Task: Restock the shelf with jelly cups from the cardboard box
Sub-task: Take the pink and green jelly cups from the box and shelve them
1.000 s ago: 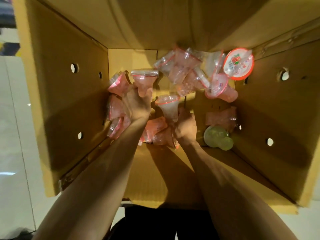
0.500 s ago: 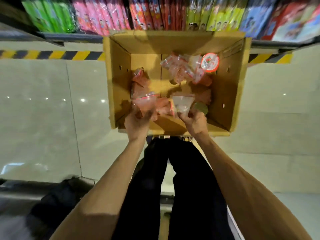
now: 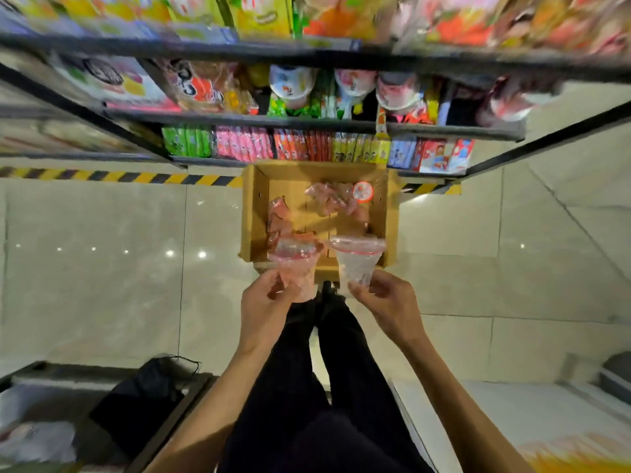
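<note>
the left hand (image 3: 264, 302) curls its fingers round the base of a pink jelly cup (image 3: 295, 271), held upright, lid up. at its three o'clock the right hand (image 3: 389, 305) pinches the base of a clear jelly cup (image 3: 358, 261), also upright, the two cups just beside each other. both hang over the near edge of the open cardboard box (image 3: 254, 213) on the floor (image 3: 119, 268), at twelve o'clock from the hands. more jelly cups (image 3: 327, 199) lie loose inside it. the stocked shelf (image 3: 307, 124) stands beyond the box, at its twelve o'clock.
</note>
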